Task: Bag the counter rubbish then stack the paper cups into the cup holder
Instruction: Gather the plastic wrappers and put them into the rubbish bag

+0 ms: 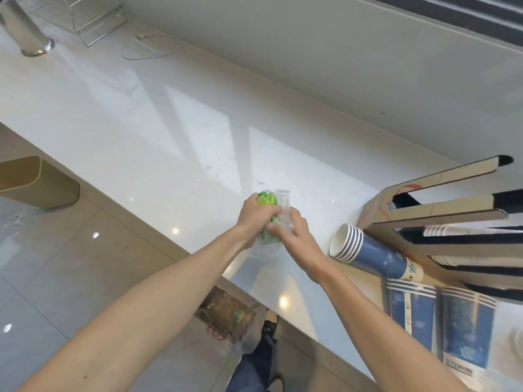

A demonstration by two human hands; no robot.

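Over the white counter, my left hand grips a crumpled green wrapper. My right hand pinches a clear plastic bag that wraps around the wrapper. A nested stack of blue paper cups lies on its side to the right. Two more blue cup stacks stand near the counter's front. The cardboard cup holder lies at the right with white cup rims showing in its slots.
A plastic bag with rubbish hangs below the counter edge by my legs. At the far end are a white cable, a clear acrylic stand and a metal post. A gold bin stands on the floor at left.
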